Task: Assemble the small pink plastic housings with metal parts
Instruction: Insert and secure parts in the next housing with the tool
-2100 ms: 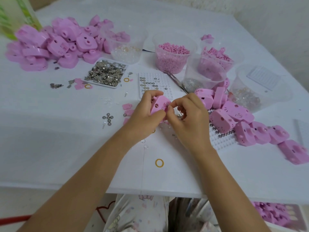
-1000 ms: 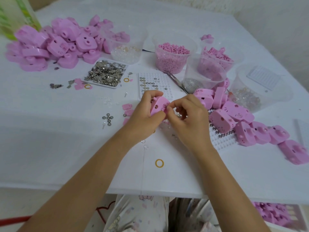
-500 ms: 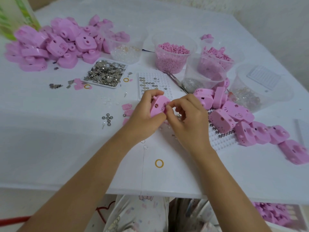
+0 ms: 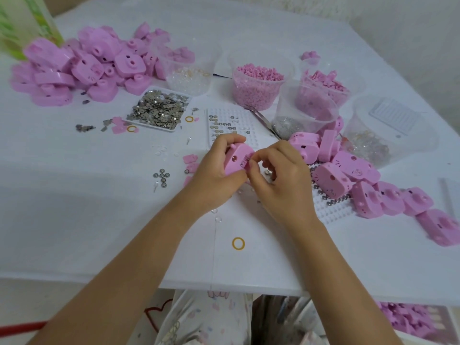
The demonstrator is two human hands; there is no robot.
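Far left, the loose heap of pink plastic housings (image 4: 82, 70) is piled at the table's back corner, well apart from the work. We'd judge it a stock pile awaiting its turn.

Just right of it sits the shallow white tray of small silver metal pieces (image 4: 159, 110), within easy reach. Next along, the white dimpled plastic board (image 4: 229, 118) holds round metal discs in separate pockets, so each can be picked up singly.

And here's the action, just in front of that board. The left hand (image 4: 214, 173) grips one small pink plastic housing (image 4: 236, 158), forefinger over the top and thumb underneath. It holds the housing on edge over the white table (image 4: 74, 220), holed face turned toward us so the openings are in view.

The right hand (image 4: 281, 183) meets the housing at its right edge, thumb and forefinger pinched on it, the other fingers curled. Whether a metal part sits between those fingertips is too small for us to tell. We'd call this the fitting step on this one piece.

Further right, the row of pink plastic housings (image 4: 353, 178) lies partly across a second board, close by the right hand. That's likely the finished side.
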